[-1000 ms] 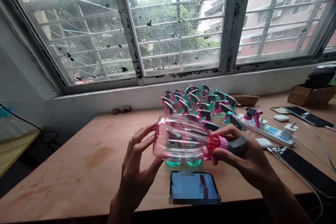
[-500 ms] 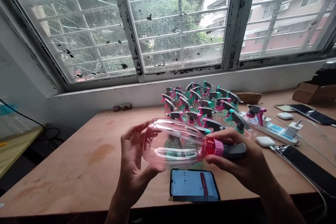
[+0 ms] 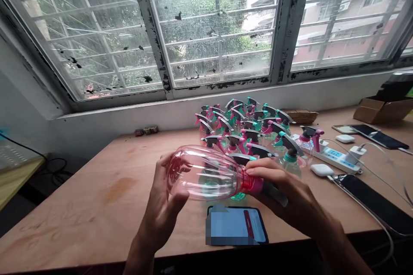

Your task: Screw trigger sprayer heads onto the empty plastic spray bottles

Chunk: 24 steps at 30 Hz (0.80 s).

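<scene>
A clear pink spray bottle [image 3: 203, 174] lies sideways in the air between my hands, above the near part of the table. My left hand [image 3: 164, 206] cups its base, thumb in front and fingers behind. At the other end, my right hand [image 3: 287, 193] grips the neck and the pink collar; the dark trigger head is partly hidden under that hand. Just behind the bottle stand several more spray bottles [image 3: 258, 150] with pink or green and grey heads. A phone [image 3: 237, 225] with its screen lit lies on the table below the held bottle.
On the wooden table [image 3: 80, 197], a white power strip [image 3: 338, 157] with chargers and cables sits at the right. Dark phones [image 3: 371, 197] and white earbud cases [image 3: 322, 170] lie around it. A cardboard box [image 3: 380, 109] stands far right, below the windows.
The bottle has shifted a little left and turned about its length. My right hand has rolled over the neck, its back now facing up more. The view has moved slightly.
</scene>
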Available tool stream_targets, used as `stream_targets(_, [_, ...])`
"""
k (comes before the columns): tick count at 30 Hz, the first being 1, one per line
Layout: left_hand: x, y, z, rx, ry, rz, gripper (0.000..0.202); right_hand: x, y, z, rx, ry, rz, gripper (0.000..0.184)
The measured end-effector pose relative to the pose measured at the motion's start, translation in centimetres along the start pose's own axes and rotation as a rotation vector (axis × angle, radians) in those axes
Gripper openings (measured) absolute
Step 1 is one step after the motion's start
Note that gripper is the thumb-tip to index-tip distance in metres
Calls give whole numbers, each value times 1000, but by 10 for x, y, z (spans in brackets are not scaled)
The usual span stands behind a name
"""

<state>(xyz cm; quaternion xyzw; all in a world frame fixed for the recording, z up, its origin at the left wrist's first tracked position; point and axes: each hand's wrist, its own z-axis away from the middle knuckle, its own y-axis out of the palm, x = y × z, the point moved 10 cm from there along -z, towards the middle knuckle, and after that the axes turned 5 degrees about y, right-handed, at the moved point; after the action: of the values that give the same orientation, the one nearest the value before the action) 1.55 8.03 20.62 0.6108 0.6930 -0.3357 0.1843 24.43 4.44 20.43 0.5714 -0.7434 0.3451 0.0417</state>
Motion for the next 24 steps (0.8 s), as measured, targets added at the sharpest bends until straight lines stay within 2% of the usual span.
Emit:
stream_targets(6, [-28, 2, -2, 110, 196, -10, 77, -16, -8, 4, -55, 165, -231, 40])
stream_targets(11, [-34, 5, 3, 168, 221, 65, 82, -15, -13, 4, -135, 158, -294, 36])
stream_targets(14, [-32, 11, 7, 221, 208, 73, 93, -14, -8, 2, -122, 149, -288, 38])
stream_targets(16, [-28, 11, 8, 208, 182, 99, 101, -14, 0, 1, -79, 156, -281, 40])
stream_targets(19, [-21, 2, 5, 91, 135, 103, 116, -18, 7, 1, -58, 214, -316, 38])
stream_targets(21, [-21, -1, 3, 56, 145, 49, 117, -24, 9, 2, -51, 293, -412, 33])
stream_targets(24, [-30, 2, 2, 90, 248, -52, 108, -31, 16, 3, 6, 404, -599, 24])
